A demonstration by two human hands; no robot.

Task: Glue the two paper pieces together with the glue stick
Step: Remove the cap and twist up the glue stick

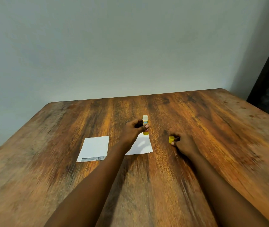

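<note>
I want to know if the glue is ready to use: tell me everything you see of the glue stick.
The glue stick is a small plastic-looking cylinder, yellow with a blue-and-white label and a whitish top, uncapped. It stands upright, pinched by the left hand, thumb across its front, at the far edge of one white paper piece; contact with the paper is unclear. Its yellow cap sits in the right hand.

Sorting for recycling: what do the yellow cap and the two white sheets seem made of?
The yellow cap looks like smooth moulded plastic, evenly coloured. The left sheet and right sheet look like thin matte paper: flat, the right one's near edge ragged.
</note>
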